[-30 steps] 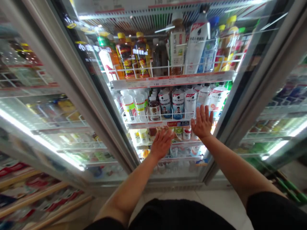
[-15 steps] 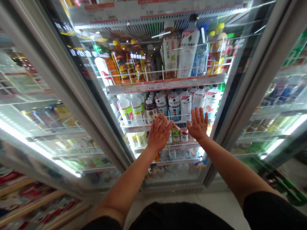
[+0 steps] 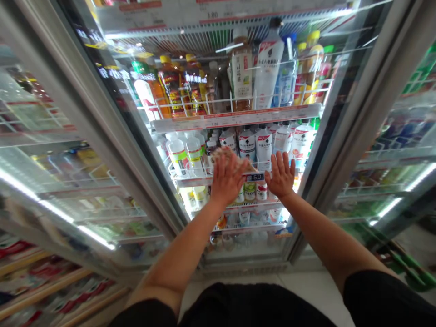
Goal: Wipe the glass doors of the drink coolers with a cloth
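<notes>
My left hand [image 3: 227,182] presses a crumpled, light-coloured cloth [image 3: 225,151] against the glass door [image 3: 218,252] of a drinks fridge. The cloth shows past the fingertips and to their right; the rest lies hidden under the hand, which is slightly blurred. To its right, my right hand [image 3: 282,178] rests flat on the same glass with its fingers spread and nothing in it. Behind the glass, white-labelled bottles [image 3: 264,144] stand in a row near both hands. A small display [image 3: 258,177] reading about 6.0 shows between the hands.
Metal door frames [image 3: 366,118] run along both sides. More lit fridge sections flank this one, with bottles [image 3: 70,168] on the left. Wooden-edged shelves [image 3: 44,284] with red packs stand at lower left. A green object [image 3: 405,268] is at lower right.
My left hand has shifted slightly up and right on the glass, and more of the cloth spreads above and beside its fingers. My right hand has stayed in place.
</notes>
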The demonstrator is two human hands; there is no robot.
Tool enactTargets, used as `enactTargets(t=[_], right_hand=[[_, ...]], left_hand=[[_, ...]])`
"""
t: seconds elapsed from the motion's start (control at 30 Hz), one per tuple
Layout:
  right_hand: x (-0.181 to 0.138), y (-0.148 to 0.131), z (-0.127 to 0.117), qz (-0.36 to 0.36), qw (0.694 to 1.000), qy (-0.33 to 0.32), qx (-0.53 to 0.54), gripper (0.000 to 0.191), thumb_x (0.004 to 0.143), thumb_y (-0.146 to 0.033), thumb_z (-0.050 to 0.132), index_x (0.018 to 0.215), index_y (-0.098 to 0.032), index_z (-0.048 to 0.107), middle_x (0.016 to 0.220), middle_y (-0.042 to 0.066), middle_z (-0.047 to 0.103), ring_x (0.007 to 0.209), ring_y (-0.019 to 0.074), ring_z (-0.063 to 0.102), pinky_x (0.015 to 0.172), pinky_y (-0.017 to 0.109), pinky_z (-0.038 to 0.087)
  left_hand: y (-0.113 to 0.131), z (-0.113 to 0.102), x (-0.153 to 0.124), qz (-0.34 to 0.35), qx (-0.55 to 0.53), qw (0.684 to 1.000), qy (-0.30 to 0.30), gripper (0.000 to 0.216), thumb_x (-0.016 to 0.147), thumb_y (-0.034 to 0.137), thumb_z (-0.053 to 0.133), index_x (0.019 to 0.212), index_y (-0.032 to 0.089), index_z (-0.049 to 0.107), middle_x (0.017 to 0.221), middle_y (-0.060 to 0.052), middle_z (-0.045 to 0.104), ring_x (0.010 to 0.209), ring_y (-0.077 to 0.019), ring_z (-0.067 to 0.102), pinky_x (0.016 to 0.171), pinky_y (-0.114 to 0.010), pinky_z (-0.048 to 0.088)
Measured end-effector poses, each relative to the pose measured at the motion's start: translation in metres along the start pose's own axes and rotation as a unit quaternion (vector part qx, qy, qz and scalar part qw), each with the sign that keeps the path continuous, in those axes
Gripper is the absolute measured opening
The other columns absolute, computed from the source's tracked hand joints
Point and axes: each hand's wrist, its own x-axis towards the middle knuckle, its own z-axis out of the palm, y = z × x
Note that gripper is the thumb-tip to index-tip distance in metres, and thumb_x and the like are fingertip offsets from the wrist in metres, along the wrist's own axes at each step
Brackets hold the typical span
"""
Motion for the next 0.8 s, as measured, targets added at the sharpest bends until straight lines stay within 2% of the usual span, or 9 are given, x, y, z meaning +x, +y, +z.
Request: enactTargets(t=[0.07,0.13,0.3,0.37,0.47,0.53,0.6,0.7,0.8], right_hand=[[0.001,0.0,0.0,-0.004,1.0,0.007,0.003,0.062,0.095,-0.038,0.046,0.152,-0.017,0.037,0.152,0.015,0.047,0.15,0.0276,0.03,0.123,0.049,0.018],[0.001,0.0,-0.001,0.002,1.0,0.003,0.02,0.062,0.095,-0.037,0.046,0.152,-0.017,0.037,0.153,0.015,0.046,0.15,0.028,0.03,0.123,0.05,0.017],[0.0,0.0,0.0,0.002,0.999,0.01,0.033,0.064,0.094,-0.037,0.047,0.154,-0.018,0.034,0.153,0.014,0.046,0.15,0.0278,0.029,0.123,0.05,0.017],[0.0,0.0,0.0,-0.002,0.999,0.014,0.032,0.064,0.094,-0.036,0.048,0.154,-0.018,0.034,0.153,0.014,0.047,0.15,0.0276,0.029,0.123,0.049,0.018],[0.0,0.0,0.0,0.0,1.0,0.01,0.023,0.062,0.095,-0.037,0.047,0.153,-0.017,0.037,0.152,0.014,0.047,0.149,0.0284,0.031,0.123,0.049,0.019],[-0.001,0.0,0.0,0.005,1.0,-0.001,0.006,0.06,0.095,-0.039,0.046,0.151,-0.017,0.04,0.152,0.014,0.047,0.149,0.0288,0.032,0.122,0.049,0.02],[-0.001,0.0,0.0,0.012,1.0,-0.014,-0.001,0.059,0.095,-0.04,0.045,0.15,-0.018,0.043,0.152,0.014,0.048,0.148,0.0287,0.033,0.122,0.049,0.019],[-0.002,0.0,0.0,0.023,0.999,-0.023,0.007,0.058,0.095,-0.041,0.043,0.149,-0.018,0.044,0.152,0.014,0.048,0.148,0.0286,0.034,0.123,0.05,0.018],[-0.002,0.0,0.0,0.027,0.999,-0.023,0.014,0.06,0.096,-0.042,0.043,0.15,-0.018,0.042,0.152,0.014,0.047,0.148,0.0292,0.034,0.122,0.05,0.018]], left_hand=[[0.014,0.011,-0.025,0.089,-0.003,0.996,-0.025,0.065,0.094,0.036,0.054,0.154,0.033,0.029,0.166,0.001,0.016,0.154,-0.0217,-0.005,0.127,-0.045,0.01],[0.009,0.011,-0.025,0.104,-0.001,0.994,-0.033,0.063,0.095,0.039,0.052,0.154,0.033,0.029,0.165,0.002,0.022,0.154,-0.0194,-0.003,0.128,-0.043,0.009],[-0.044,-0.02,0.037,-0.09,-0.012,0.996,0.004,0.068,0.098,0.039,0.045,0.158,0.028,0.016,0.168,-0.002,-0.002,0.153,-0.0276,-0.01,0.126,-0.054,0.007],[-0.049,-0.024,0.04,-0.125,-0.016,0.992,0.014,0.069,0.097,0.037,0.045,0.158,0.027,0.015,0.167,-0.003,-0.008,0.153,-0.0306,-0.009,0.126,-0.057,0.006],[-0.025,-0.009,-0.001,-0.089,-0.011,0.996,0.004,0.07,0.096,0.033,0.049,0.158,0.027,0.017,0.167,-0.004,-0.005,0.153,-0.0315,-0.008,0.125,-0.058,0.008],[-0.006,0.004,-0.037,0.016,-0.011,1.0,-0.017,0.072,0.095,0.034,0.052,0.158,0.025,0.018,0.167,-0.005,0.004,0.153,-0.0286,-0.007,0.126,-0.054,0.011],[0.0,0.011,-0.056,0.062,-0.013,0.997,-0.032,0.069,0.095,0.036,0.053,0.156,0.031,0.022,0.166,0.0,0.015,0.154,-0.0215,-0.003,0.128,-0.045,0.012],[-0.026,0.0,-0.035,0.032,-0.003,0.999,-0.022,0.067,0.096,0.035,0.05,0.157,0.032,0.021,0.166,0.001,0.011,0.154,-0.0213,-0.002,0.128,-0.047,0.009],[-0.067,-0.023,0.011,-0.088,0.019,0.996,0.017,0.067,0.099,0.039,0.043,0.158,0.028,0.014,0.166,0.003,-0.009,0.154,-0.0266,-0.008,0.128,-0.053,0.006]])
